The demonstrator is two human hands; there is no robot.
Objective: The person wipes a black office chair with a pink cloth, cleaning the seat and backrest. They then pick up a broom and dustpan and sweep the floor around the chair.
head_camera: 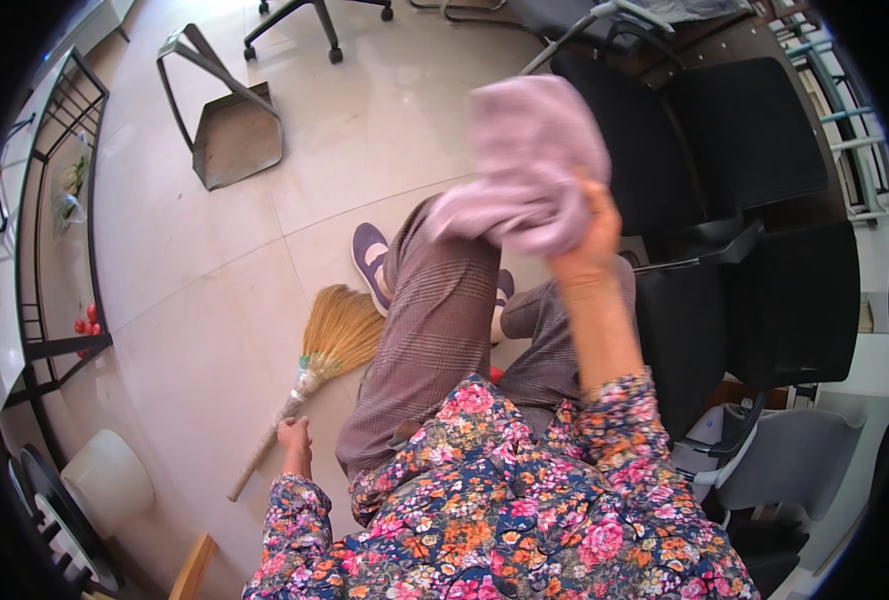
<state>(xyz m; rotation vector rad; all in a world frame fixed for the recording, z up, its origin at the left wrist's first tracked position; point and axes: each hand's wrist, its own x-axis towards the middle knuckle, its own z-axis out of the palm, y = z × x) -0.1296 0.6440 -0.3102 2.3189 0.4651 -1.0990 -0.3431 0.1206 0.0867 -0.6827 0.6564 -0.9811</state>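
A crumpled pink cloth [527, 172], blurred by motion, is gripped in my right hand [590, 232] above my right knee. My left hand [294, 435] hangs low at my left side with its fingers curled. Its fingertips overlap the wrapped handle of a straw broom [343, 326] in the view; whether they touch or hold it I cannot tell. The broom's bristles fan out beside my left shoe [370, 251]. Farther off, a metal dustpan [238, 139] with a tall looped handle rests on the tiled floor.
Black chairs [744, 135] crowd the right side, with a grey chair [789, 457] below them. To the left runs a black-framed rack [99, 225] with red round items [88, 326]. A white bin [108, 480] stands at lower left, and a wheeled chair base [328, 30] at the top.
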